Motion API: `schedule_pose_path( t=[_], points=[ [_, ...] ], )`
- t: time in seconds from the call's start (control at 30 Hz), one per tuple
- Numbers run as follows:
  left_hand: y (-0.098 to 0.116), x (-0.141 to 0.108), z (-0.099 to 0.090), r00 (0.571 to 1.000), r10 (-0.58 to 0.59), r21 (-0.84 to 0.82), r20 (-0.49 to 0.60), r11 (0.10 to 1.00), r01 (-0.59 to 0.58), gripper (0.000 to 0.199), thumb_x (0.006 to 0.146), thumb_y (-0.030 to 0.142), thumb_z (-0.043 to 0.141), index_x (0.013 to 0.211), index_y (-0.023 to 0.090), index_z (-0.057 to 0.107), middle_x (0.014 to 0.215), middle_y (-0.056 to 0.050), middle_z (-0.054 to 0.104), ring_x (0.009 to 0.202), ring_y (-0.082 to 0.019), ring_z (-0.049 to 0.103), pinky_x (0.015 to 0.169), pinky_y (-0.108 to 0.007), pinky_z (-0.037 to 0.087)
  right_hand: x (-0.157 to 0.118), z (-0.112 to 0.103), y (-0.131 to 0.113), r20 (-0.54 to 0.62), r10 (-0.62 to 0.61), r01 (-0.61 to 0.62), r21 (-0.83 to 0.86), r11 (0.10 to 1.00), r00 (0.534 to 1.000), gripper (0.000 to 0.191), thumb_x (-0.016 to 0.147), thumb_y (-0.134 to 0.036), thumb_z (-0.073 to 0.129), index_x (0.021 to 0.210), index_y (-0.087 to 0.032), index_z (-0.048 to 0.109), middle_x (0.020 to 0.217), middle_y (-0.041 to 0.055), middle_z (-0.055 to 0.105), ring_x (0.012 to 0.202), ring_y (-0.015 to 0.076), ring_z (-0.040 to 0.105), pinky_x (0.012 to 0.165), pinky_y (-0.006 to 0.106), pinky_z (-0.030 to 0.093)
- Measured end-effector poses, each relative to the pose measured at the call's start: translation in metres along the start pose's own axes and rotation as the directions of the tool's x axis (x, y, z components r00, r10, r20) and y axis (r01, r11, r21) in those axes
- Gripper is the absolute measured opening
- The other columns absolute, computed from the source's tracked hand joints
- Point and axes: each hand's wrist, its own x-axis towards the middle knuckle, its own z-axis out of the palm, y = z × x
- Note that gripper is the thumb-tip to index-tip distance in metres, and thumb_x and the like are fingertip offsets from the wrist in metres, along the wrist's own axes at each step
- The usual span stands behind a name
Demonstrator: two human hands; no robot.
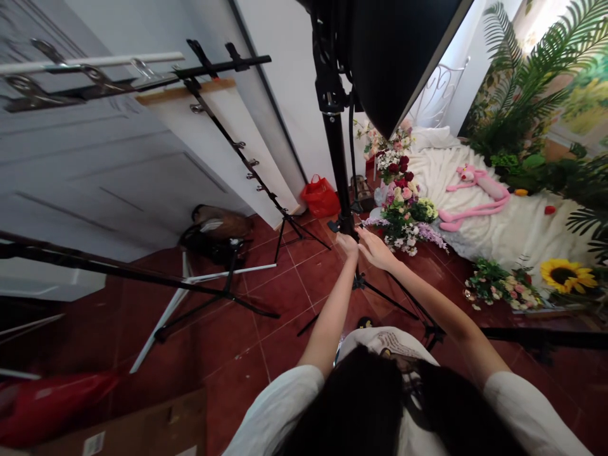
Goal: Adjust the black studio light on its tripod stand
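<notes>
A black light stand (338,152) rises in front of me, with a large black softbox (394,50) at its top. My left hand (348,244) is closed at the stand's lower collar, just below a small black knob (333,225). From the other side my right hand (376,249) grips the same pole, its fingertips against the collar. The two hands almost touch. Part of the fingers of each is hidden by the pole and the hands themselves. Below them, the stand's thin legs (389,296) spread over the red tiled floor (280,285).
Left stand a backdrop frame with metal clips (95,79) and a thin black tripod (285,218). A red bag (320,196) sits behind the pole. Flowers (403,202) edge a cream-draped bed (441,164) holding a pink plush toy (484,190). A cardboard box (142,427) lies lower left.
</notes>
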Motion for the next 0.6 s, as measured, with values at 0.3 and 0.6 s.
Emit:
schedule_pose_path(
  t=[0.3, 0.6],
  points=[
    [-0.003, 0.003, -0.002, 0.998, 0.011, 0.051, -0.056, 0.999, -0.008, 0.026, 0.089, 0.026, 0.041, 0.071, 0.019, 0.058, 0.066, -0.004, 0.062, 0.066, -0.016, 0.056, 0.069, -0.029, 0.049, 0.001, 0.011, 0.001, -0.084, 0.014, -0.013, 0.010, 1.000, 0.996, 0.054, 0.105, -0.034, 0.036, 0.155, -0.016, 0.045, 0.164, 0.0161, 0.038, 0.154, 0.0251, 0.035, 0.125, 0.047, 0.034],
    [-0.007, 0.001, -0.001, 0.996, 0.085, 0.076, 0.002, 0.994, -0.085, 0.025, 0.084, 0.027, 0.045, 0.069, 0.018, 0.063, 0.068, -0.008, 0.067, 0.069, -0.019, 0.064, 0.072, -0.032, 0.052, 0.024, 0.000, 0.015, -0.084, 0.059, -0.068, -0.105, 0.992, 0.995, 0.047, 0.105, -0.030, 0.035, 0.145, -0.018, 0.058, 0.149, 0.0132, 0.059, 0.147, 0.0261, 0.045, 0.126, 0.052, 0.028]
  ],
)
